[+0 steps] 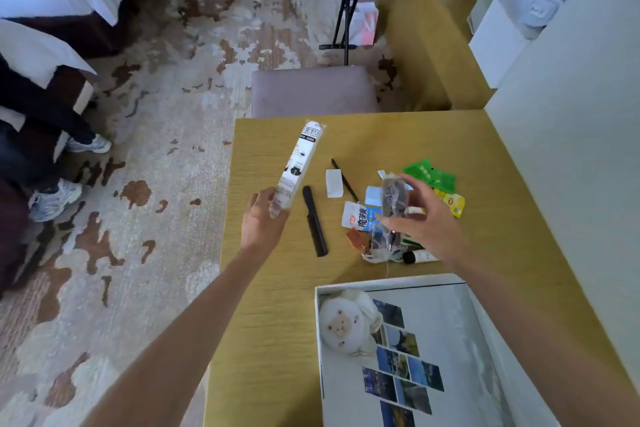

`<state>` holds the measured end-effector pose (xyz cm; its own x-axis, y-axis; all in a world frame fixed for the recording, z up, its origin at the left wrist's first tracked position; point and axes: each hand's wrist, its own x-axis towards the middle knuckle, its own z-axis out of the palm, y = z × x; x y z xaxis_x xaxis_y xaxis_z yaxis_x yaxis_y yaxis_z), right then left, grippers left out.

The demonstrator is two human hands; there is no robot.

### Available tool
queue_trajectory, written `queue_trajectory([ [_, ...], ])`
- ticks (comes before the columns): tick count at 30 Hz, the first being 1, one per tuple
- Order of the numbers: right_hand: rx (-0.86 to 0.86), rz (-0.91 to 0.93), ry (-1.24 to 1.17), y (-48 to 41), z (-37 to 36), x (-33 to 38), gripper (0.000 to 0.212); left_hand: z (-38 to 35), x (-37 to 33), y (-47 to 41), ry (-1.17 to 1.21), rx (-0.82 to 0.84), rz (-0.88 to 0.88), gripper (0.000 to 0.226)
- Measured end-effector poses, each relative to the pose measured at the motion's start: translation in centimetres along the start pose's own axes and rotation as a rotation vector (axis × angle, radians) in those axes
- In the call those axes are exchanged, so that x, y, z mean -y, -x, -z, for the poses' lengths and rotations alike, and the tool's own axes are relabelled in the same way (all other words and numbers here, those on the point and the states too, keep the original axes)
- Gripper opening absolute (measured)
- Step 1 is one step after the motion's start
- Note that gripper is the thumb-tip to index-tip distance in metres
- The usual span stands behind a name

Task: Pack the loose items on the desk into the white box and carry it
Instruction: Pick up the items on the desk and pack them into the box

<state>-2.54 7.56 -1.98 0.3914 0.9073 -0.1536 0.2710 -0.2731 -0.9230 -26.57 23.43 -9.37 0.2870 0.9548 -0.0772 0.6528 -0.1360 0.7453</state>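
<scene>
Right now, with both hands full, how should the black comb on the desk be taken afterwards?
Probably by its smooth handle, the far end of the black comb, coming from above. It lies flat on the desk, teeth at the near end, with bare wood on both sides, so fingers can pinch across the narrow handle once the left hand is free.

Only large Chinese characters show on the white-blue packet [358,216]; other print is too blurred.
</scene>
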Motion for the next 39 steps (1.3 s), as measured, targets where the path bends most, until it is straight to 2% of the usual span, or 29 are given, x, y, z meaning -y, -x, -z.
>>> queue_trajectory([
  [4, 0.119, 0.038, -0.148, 2.9, 3.6, 1.6, 0.054, 2.2, -2.8, 5.6, 0.104, -0.024, -0.166, 0.052],
  [8, 0.300, 0.056, -0.155, 6.1, 6.8, 1.5, 0.065, 2.6, -5.8, 10.9, 0.114, -0.028, -0.255, 0.050],
  [12, 0.448, 0.027, -0.086, 9.5, 8.5, -0.3, 0.072, 1.5, -7.8, 15.5, -0.030, -0.075, -0.316, 0.049],
  [15, 0.530, 0.034, 0.223, 11.8, 8.9, -2.2, 0.079, 0.1, -8.7, 18.5, -0.189, -0.080, -0.386, 0.047],
  [19, 0.523, 0.130, 0.716, 13.2, 7.7, -5.4, 0.094, -1.1, -9.3, 21.8, -0.325, -0.081, -0.412, 0.046],
  [22, 0.490, 0.396, 1.119, 13.0, 5.8, -7.9, 0.090, -1.5, -9.2, 23.7, -0.345, -0.108, -0.414, 0.043],
  [27, 0.388, 0.475, 1.393, 12.3, 4.9, -10.4, 0.078, -1.5, -8.9, 24.9, -0.353, -0.127, -0.430, 0.044],
  [30, 0.360, 0.489, 1.367, 12.9, 4.8, -11.4, 0.069, -1.3, -8.5, 24.9, -0.360, -0.115, -0.448, 0.045],
  [34, 0.374, 0.404, 1.269, 12.6, 5.3, -10.9, 0.069, -0.6, -7.6, 24.8, -0.398, -0.089, -0.501, 0.044],
  [36, 0.465, 0.311, 1.071, 12.6, 5.9, -9.9, 0.080, -0.3, -7.3, 24.8, -0.404, -0.060, -0.546, 0.044],
  [39, 0.541, 0.035, 0.529, 13.5, 7.7, -7.5, 0.110, 0.0, -6.9, 25.0, -0.397, 0.002, -0.643, 0.045],
])
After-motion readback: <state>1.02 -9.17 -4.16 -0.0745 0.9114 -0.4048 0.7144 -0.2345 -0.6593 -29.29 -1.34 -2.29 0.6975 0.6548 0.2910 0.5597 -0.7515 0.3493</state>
